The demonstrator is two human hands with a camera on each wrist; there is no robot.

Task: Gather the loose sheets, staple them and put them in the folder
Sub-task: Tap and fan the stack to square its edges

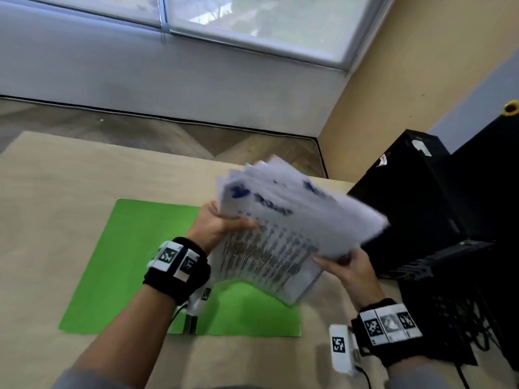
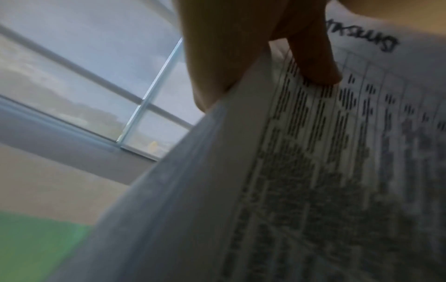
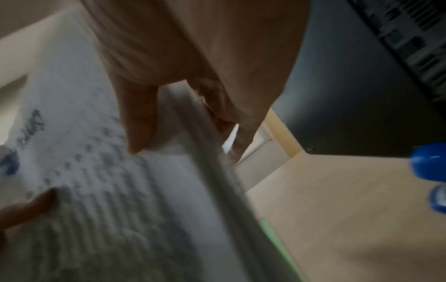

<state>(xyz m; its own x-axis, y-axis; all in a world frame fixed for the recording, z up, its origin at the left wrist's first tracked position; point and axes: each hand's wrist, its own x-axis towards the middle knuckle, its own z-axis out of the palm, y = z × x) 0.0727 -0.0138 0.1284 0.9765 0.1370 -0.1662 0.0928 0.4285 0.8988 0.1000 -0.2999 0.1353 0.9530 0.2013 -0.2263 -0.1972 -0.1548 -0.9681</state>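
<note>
Beige tabletop (image 1: 84, 178) carries one green folder (image 1: 134, 262). Above it, the left hand (image 1: 216, 228) and right hand (image 1: 348, 268) each pinch opposite edges of one blurred stack of printed sheets (image 1: 286, 228); one blue stapler (image 3: 429, 162) sits nearby.

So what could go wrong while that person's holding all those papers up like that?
The sheets are fanned out and uneven, held above the green folder only at their edges by the left hand and right hand, so some could slip out. Stapled like this, they would likely end up crooked. The blue stapler seems to sit apart to the right, so reaching for it leaves one hand holding.
</note>
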